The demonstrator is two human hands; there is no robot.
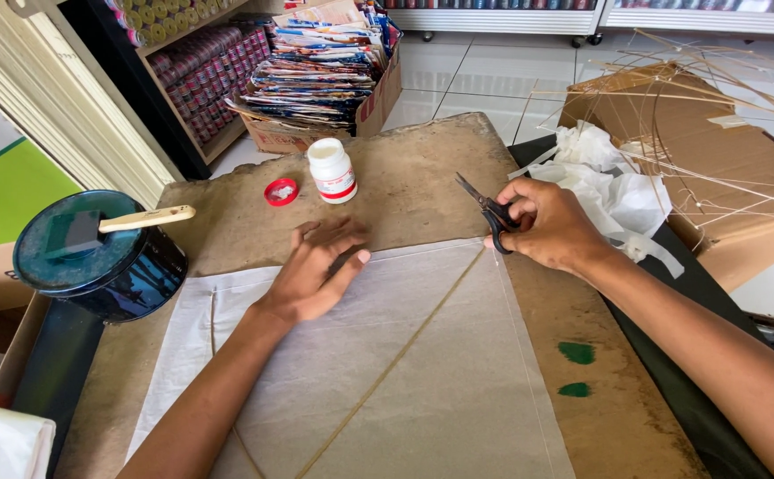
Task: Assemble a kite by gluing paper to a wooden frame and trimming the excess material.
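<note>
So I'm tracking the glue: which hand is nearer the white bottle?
Left. The left hand lies flat on the paper just below the white bottle; the right hand, holding scissors, is farther right.

Red cap [281,192], white bottle [332,170]

The sheet of thin white paper [387,372] looks matt and faintly translucent, with slender bamboo-like sticks [404,355] showing through it. The table [422,177] is rough, worn brown board, stained and dull. The scissors [486,209] have dark metal blades and black plastic handles. The small bottle [332,170] is smooth white plastic, its red cap [281,192] glossy. The dark tin [103,257] shines, with a pale wooden-handled brush [125,222] on it.
</note>
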